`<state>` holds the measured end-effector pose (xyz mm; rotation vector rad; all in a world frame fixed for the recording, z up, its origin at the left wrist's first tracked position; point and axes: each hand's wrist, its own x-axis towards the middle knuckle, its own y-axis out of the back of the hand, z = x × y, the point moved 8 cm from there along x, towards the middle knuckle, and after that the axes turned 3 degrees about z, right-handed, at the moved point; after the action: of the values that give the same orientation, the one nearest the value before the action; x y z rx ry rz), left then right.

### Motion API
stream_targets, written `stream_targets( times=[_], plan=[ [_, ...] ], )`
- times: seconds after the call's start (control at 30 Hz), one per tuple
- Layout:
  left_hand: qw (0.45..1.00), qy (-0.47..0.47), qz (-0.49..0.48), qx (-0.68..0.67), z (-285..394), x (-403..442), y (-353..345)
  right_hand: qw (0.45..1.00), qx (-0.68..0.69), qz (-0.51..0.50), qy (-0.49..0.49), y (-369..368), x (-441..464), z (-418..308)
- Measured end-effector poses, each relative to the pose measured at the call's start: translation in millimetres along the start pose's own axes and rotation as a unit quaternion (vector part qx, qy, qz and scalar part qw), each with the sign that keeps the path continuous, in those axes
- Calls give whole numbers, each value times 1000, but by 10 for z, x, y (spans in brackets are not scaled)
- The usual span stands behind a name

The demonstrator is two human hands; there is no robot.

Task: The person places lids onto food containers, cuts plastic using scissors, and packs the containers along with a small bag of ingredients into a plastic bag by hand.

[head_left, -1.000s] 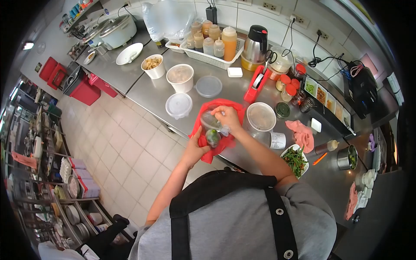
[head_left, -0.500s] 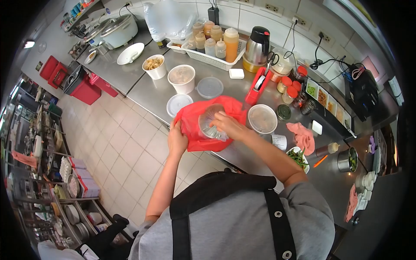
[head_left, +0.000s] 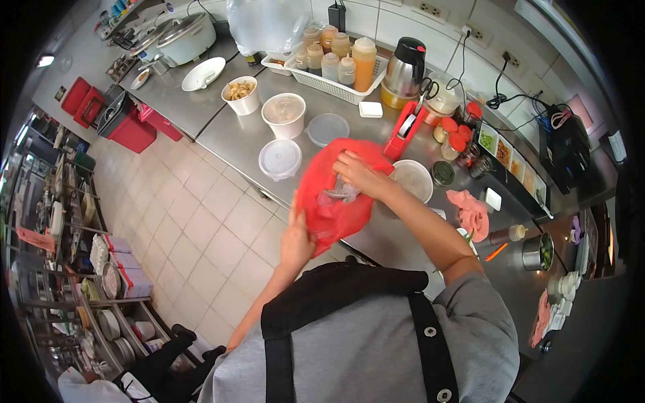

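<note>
A red plastic bag (head_left: 319, 178) is held with its mouth facing me, over the counter's front edge. My left hand (head_left: 297, 238) grips its lower left side. At its upper right, my right hand (head_left: 359, 176) has its fingers curled on the red plastic near the rim. Inside lies crumpled clear plastic (head_left: 342, 191); what it wraps is hard to make out. Just right of the bag, partly behind my right forearm, stands a lidded tub (head_left: 413, 180). Left of the bag is another lidded white tub (head_left: 280, 160).
Behind stand a lidded paper tub (head_left: 283, 115), a loose clear lid (head_left: 328, 129) and an open tub of food (head_left: 240, 96). A red tape dispenser (head_left: 403, 131) is close to the bag. Sauce bottles fill a white basket (head_left: 329, 82). Another person's legs (head_left: 164, 363) show at lower left.
My right hand has come out of the bag's middle up to its upper rim. My left hand has slid lower and rightward, and the bag has tilted and bunched around the clear plastic.
</note>
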<state>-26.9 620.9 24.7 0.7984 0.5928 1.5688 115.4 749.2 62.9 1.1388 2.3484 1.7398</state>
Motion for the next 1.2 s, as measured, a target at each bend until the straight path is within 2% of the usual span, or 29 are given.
stream_targets(
  times=[0.07, 0.17, 0.2, 0.23, 0.27, 0.33, 0.4, 0.47, 0.53, 0.57, 0.6, 0.63, 0.67, 0.7, 0.8, 0.83, 0.9, 0.97, 1.03, 1.1, 1.13, 1.2],
  plan=[
    [997, 9, -66, -37, 118, -33, -161, 999, -24, -25, -1, -34, 35, 28],
    [998, 5, -53, -36, -34, 67, -245, 998, -28, -26, 49, -3, 77, -13],
    [998, 32, -36, -32, -146, 117, -234, 997, -24, -19, 74, 20, 77, -40],
    [998, 59, -20, -27, -262, 176, -186, 994, 77, -59, -41, -49, 37, 128],
    [996, 84, -4, -22, -379, 232, -128, 967, 176, -96, -155, -141, -73, 276],
    [997, 63, 6, -42, -412, 339, 96, 903, 295, -162, -267, -380, -293, 468],
    [996, 60, 5, -62, -320, 351, 274, 872, 342, -226, -267, -653, -446, 571],
    [996, 53, -20, -65, -193, 350, 316, 906, 258, -215, -259, -286, -289, 392],
    [996, 48, -29, -63, -156, 331, 310, 982, 76, -144, -97, -15, -113, 215],
    [997, 44, -24, -59, -143, 348, 326, 993, -70, -69, 67, 79, -64, 81],
    [997, 40, -19, -56, -128, 371, 337, 951, -213, 8, 226, 132, -111, -104],
    [997, 52, -21, -59, -120, 392, 357, 998, 12, -55, -7, 217, -23, 76],
    [996, 63, -25, -61, -102, 415, 401, 935, 236, -111, -240, 173, -151, 164],
    [995, 73, -30, -63, -100, 424, 417, 767, 434, -152, -447, 30, -408, 142],
    [996, 68, 19, -46, -223, 473, 357, 861, 252, -238, -373, -255, -532, 536],
    [996, 70, 3, -49, -212, 499, 368, 903, 254, -169, -302, 38, -397, 399],
    [995, 83, -36, -52, -245, 455, 410, 954, 253, -31, -155, 753, -318, -6],
    [994, 72, -21, -76, -305, 428, 427, 866, 327, 9, -377, 1218, -662, 108],
    [992, 70, -27, -96, -341, 400, 433, 836, 170, 59, -519, 1398, -1256, 475],
    [988, 77, -25, -131, -348, 373, 439, 797, -84, 39, -597, 1144, -1931, 993],
    [985, 81, -24, -150, -337, 369, 428, 806, -122, -34, -578, 887, -2097, 1112],
    [986, 59, -8, -153, -290, 358, 453, 792, -107, -27, -600, 631, -2304, 1176]
  ],
)
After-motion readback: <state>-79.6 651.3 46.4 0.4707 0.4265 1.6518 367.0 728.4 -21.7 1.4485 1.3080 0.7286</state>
